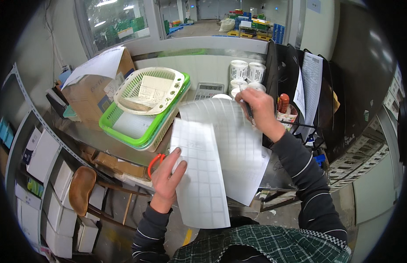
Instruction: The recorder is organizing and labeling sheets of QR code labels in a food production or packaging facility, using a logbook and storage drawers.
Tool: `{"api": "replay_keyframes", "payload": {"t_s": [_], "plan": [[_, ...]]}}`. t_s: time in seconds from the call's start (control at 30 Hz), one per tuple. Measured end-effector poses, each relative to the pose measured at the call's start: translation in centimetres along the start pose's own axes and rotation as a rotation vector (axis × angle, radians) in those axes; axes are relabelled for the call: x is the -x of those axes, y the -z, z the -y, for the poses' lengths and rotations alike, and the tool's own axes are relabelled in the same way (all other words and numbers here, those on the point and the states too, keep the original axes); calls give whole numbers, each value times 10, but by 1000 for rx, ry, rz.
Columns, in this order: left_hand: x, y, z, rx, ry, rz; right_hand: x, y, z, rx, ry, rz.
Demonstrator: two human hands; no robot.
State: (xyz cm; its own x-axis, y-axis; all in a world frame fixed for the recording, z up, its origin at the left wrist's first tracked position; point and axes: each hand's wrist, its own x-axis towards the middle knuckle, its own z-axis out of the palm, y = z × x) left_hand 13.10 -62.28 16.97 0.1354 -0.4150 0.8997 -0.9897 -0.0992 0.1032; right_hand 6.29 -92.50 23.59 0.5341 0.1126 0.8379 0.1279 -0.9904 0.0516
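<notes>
My left hand [165, 179] is at the left edge of a white sheet with a printed grid [201, 184]. Its thumb and forefinger are spread over the paper's face; the other fingers are mostly hidden. This sheet hangs past the table's front edge towards me. My right hand [261, 110] grips a dark pen [248, 110], slanted with one end up. Just below that hand, a second gridded sheet [236, 138] is curved and blurred; whether the hand also pinches it is unclear. Another printed sheet [246, 187] lies underneath.
Orange-handled scissors [153, 161] lie by my left hand. Stacked plastic baskets [108, 131] and a cardboard box [88, 95] stand left. A calculator [208, 90] and label rolls [239, 69] sit behind. A black file rack [292, 65] stands right; a wooden chair [82, 190] is lower left.
</notes>
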Motion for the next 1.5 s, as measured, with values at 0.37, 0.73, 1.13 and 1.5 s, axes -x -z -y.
{"api": "replay_keyframes", "payload": {"t_s": [0.37,0.73,1.13,1.5], "plan": [[21,95,11,-90,-30,-664,76,87,114,-285,611,93],[34,-16,-23,-303,-113,252,172,53,88,-327,502,380],[19,-53,-55,-457,-262,400,171,69,94,-370,441,344],[-20,-21,-37,119,-7,600,159,79,99,-454,369,248]]}}
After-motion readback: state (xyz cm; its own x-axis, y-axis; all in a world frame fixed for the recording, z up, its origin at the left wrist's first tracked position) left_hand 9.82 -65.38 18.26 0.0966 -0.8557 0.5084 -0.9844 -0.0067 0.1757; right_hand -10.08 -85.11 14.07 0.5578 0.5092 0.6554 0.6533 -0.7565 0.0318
